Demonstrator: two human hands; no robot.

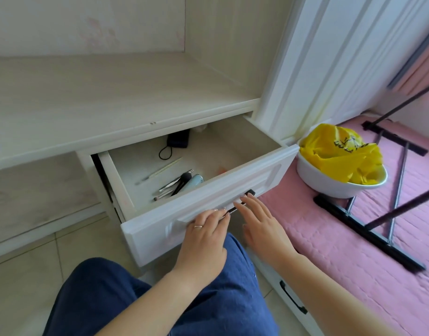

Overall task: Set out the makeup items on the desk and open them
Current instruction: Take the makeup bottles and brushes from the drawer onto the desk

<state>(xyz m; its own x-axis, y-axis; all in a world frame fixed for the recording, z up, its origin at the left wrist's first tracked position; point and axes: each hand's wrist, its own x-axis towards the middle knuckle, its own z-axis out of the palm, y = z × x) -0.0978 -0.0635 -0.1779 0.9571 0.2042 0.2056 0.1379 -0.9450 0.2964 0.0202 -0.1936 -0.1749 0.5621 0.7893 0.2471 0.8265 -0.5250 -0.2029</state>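
A white drawer (160, 236) under the pale wooden desk top (87, 105) stands pulled open. Inside lie a black-tipped makeup brush (182, 180), a light blue tube (197, 179), a silver stick (174, 181), a small brush (162, 196), a long thin cream stick (160, 170) and a dark pouch (178, 139) with a cord loop. My left hand (203, 238), wearing a ring, curls its fingers over the black drawer handle (233, 209). Beside it my right hand (259, 224) has its fingers spread, fingertips touching the same handle.
A white basin (330, 187) holding a yellow plastic bag (339, 156) sits on a pink quilted mat (354, 263) to the right, next to a black metal rack (378, 238). A lower drawer with a black handle (293, 298) is below. My blue-trousered knees (160, 299) are in front.
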